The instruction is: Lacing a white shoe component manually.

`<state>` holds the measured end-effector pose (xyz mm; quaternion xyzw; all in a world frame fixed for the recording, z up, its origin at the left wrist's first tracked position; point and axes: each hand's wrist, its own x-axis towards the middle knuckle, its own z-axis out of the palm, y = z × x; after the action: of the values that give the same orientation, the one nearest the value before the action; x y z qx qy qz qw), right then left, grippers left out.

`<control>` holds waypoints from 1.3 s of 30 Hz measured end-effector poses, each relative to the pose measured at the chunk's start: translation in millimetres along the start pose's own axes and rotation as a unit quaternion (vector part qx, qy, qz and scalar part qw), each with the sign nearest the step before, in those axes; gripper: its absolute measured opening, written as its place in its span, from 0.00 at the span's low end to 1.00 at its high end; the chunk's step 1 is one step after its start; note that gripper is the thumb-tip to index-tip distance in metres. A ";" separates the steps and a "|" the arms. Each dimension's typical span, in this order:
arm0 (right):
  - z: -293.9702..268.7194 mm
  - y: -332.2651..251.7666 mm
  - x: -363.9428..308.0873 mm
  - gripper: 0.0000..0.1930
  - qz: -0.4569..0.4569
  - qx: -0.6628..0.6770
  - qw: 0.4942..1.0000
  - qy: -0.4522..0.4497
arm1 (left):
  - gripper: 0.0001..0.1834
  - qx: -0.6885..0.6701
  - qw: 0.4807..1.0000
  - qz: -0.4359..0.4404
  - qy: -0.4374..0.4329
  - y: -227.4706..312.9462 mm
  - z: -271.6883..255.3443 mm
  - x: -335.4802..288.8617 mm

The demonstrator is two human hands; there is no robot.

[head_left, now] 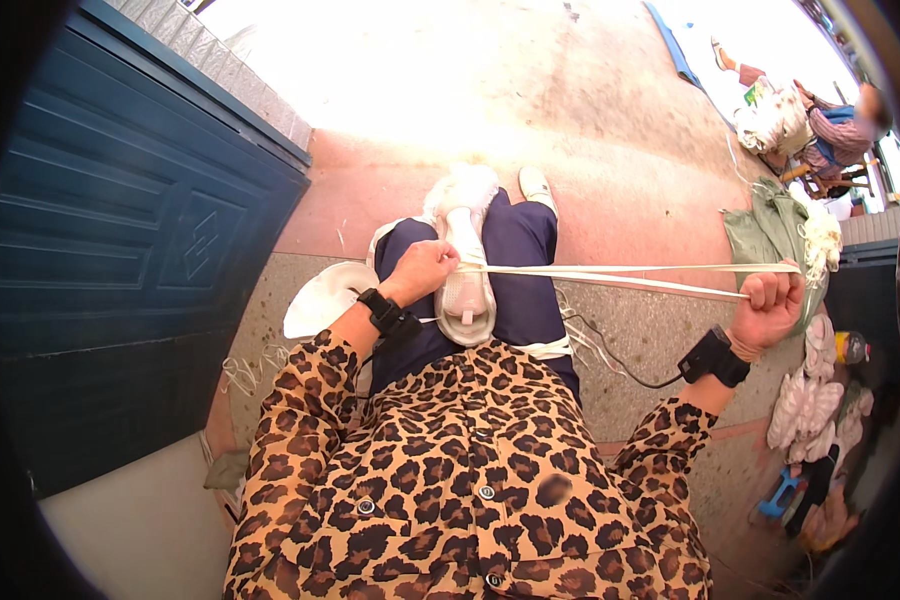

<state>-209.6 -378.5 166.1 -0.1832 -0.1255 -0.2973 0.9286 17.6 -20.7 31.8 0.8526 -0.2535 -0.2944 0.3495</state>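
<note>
A pale shoe (488,322) rests in my lap between my thighs, its open heel end toward me. White material (462,195) covers its far end. My left hand (420,272) is closed in a pinch at the shoe's left side, where a long white lace (610,271) starts. Two strands of this lace run taut to the right, across my thigh and past it. Out at the right, my right hand (770,298) is clenched around their other end. Just what the left fingertips grip is partly hidden.
Beside my left thigh lies a white rounded piece (322,300). A dark blue door (120,230) stands at the left. At the right are a green sack (760,235), bundled pale shoes (805,410) and a blue-handled tool (778,495). Another person (840,130) sits far right.
</note>
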 end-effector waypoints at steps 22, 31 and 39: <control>-74.4 227.8 -46.2 0.15 0.336 -0.637 0.692 -0.048 | 0.13 -0.593 0.777 0.162 0.136 32.2 -281.4 -56.4; -70.8 245.1 -62.1 0.13 0.365 -0.735 0.562 -0.101 | 0.10 -0.246 0.959 -0.058 0.130 -19.4 -105.0 -35.3; -72.4 240.2 -64.1 0.13 0.347 -0.745 0.544 -0.166 | 0.10 0.049 0.995 0.058 0.067 0.1 12.8 -12.9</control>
<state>-107.8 -194.4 15.2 -0.8849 0.0622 0.0972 0.4513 -0.2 -18.2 28.6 0.8704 -0.2922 -0.2031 0.3402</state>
